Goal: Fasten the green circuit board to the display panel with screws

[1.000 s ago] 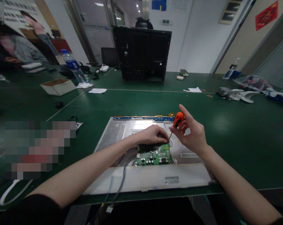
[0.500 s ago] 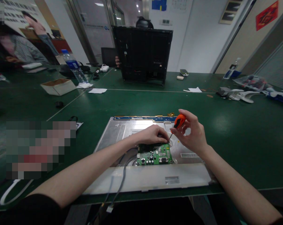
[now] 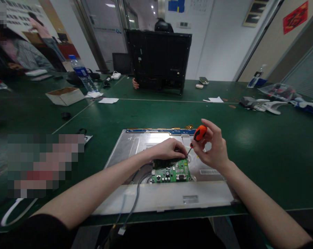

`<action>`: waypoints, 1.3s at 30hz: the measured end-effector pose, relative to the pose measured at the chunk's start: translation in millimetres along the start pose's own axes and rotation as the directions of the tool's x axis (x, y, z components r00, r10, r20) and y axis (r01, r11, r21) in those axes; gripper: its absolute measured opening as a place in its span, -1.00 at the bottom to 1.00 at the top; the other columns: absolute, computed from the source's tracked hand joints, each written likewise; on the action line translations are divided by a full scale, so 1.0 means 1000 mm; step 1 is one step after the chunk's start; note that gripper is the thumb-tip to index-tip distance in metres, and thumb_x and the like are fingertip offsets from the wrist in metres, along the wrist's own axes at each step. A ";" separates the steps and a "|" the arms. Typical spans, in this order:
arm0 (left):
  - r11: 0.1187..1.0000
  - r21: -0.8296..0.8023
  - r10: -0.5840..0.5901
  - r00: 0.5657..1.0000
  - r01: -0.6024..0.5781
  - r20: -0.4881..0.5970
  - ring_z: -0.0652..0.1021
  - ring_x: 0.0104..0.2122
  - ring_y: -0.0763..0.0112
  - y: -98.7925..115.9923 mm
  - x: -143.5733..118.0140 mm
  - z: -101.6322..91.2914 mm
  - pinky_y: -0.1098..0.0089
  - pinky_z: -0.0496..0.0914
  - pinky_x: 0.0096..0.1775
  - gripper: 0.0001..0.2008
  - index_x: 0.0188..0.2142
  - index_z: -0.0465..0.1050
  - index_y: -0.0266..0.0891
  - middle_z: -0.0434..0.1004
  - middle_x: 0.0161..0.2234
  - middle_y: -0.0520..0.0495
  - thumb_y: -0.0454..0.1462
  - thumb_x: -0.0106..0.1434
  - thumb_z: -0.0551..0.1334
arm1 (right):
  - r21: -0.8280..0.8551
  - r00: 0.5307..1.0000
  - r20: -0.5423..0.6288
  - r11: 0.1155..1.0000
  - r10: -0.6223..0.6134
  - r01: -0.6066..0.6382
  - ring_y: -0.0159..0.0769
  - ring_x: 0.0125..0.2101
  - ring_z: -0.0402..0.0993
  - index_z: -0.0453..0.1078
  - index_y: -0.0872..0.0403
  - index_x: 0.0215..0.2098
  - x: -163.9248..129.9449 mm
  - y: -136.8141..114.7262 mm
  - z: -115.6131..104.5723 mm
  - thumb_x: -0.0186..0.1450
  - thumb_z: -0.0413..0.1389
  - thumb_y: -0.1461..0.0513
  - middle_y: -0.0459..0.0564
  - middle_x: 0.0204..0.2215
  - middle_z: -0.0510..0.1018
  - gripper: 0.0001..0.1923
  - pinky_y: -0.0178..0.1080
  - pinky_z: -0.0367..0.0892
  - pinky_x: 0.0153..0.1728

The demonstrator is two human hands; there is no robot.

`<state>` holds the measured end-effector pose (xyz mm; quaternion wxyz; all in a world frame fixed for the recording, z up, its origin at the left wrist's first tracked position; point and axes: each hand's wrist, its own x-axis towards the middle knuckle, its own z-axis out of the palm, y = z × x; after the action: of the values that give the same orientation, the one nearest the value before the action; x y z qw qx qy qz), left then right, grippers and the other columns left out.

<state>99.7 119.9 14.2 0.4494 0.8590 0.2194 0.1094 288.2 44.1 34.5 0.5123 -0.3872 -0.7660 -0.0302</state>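
A flat metal display panel (image 3: 135, 195) lies on the green table before me, with a green circuit board (image 3: 169, 173) on its middle. In my right hand (image 3: 214, 147) is a screwdriver (image 3: 200, 133) with an orange and black handle, held tilted. Its thin shaft points down-left to the board's upper right corner. My left hand (image 3: 169, 148) rests over the board's far edge, its fingers closed close to the screwdriver tip. Whatever those fingers pinch is hidden. Grey cables (image 3: 138, 193) run from beside the board over the panel's near edge.
Across the table (image 3: 94, 117) stands a black monitor (image 3: 160, 58), back toward me, a person's hand (image 3: 136, 83) at its side. A paper box (image 3: 65, 97) and a water bottle (image 3: 82, 74) are at left. Plastic parts (image 3: 262, 104) lie at right. Another person sits far left.
The upper fingers of my right hand have shifted slightly up and right around the handle, which tilts a little more. My left hand stays put. The other person's hand moved lower on the monitor.
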 end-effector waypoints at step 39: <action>1.000 0.004 0.005 1.000 -0.005 -0.001 0.57 -0.34 0.41 0.001 0.000 -0.001 0.46 0.37 -0.24 -0.90 -0.28 0.63 -0.27 0.64 -0.36 -0.02 -0.35 0.23 0.31 | -0.040 1.000 -0.015 0.999 -0.015 0.014 -0.49 -0.64 0.33 0.11 -0.10 0.25 0.002 0.000 -0.002 0.28 0.21 0.23 -0.22 -0.45 0.44 -0.37 -0.41 0.36 -0.66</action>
<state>99.3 119.8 15.6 0.4471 0.8605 0.2177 0.1105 289.9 44.7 37.3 0.5099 -0.3917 -0.7641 -0.0521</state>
